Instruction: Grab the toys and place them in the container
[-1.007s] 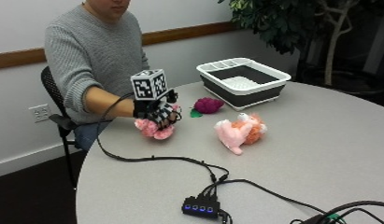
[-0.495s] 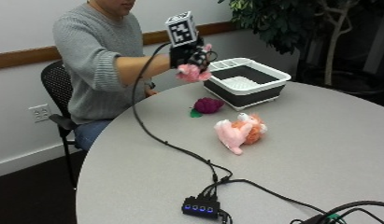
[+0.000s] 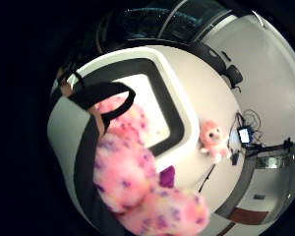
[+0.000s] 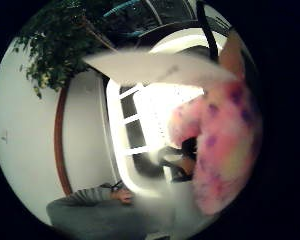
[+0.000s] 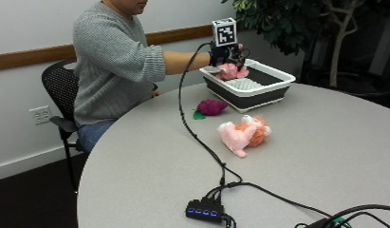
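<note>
I see the person in a grey knitted sweater point(image 5: 116, 61) with a ribbed texture, its long sleeve point(image 5: 141, 61) pushed up to about the elbow so the forearm is bare. Below it they wear blue jeans point(image 5: 93, 133). My working hand point(image 5: 225, 54), the right one, is covered by a black glove. From the palm cameras I see black straps point(image 3: 101, 93) looped across the fingers, and a flat white plastic piece point(image 4: 155, 67) at the thumb side. The other sleeve, the same grey knit, shows in the thumb side palm view, reaching down to the wrist.
</note>
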The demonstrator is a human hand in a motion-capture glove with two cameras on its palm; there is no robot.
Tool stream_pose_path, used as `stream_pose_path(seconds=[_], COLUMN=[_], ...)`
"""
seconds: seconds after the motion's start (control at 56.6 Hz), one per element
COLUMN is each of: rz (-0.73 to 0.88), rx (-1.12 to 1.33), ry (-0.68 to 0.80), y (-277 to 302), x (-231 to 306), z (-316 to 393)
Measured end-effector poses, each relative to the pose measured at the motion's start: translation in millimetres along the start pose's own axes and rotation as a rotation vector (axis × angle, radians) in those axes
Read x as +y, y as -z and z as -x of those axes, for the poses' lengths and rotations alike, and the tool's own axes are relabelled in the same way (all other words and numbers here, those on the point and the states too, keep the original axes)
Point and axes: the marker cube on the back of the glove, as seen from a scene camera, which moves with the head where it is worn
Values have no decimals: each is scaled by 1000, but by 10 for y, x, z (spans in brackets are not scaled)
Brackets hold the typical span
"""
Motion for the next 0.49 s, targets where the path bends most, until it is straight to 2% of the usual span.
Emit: stream_pose_path(seconds=[0.053, 0.124, 0.23, 0.3, 0.318, 0.389, 0.495], rz=[124, 229, 225, 220, 219, 209, 199], rx=[1, 36, -76, 80, 76, -109, -131], ry=[-1, -85, 3, -165, -165, 6, -15], y=[-165, -307, -302, -311, -300, -219, -150], x=[56, 106, 161, 150, 156, 208, 253], z=[-81, -212, -152, -298, -304, -188, -251])
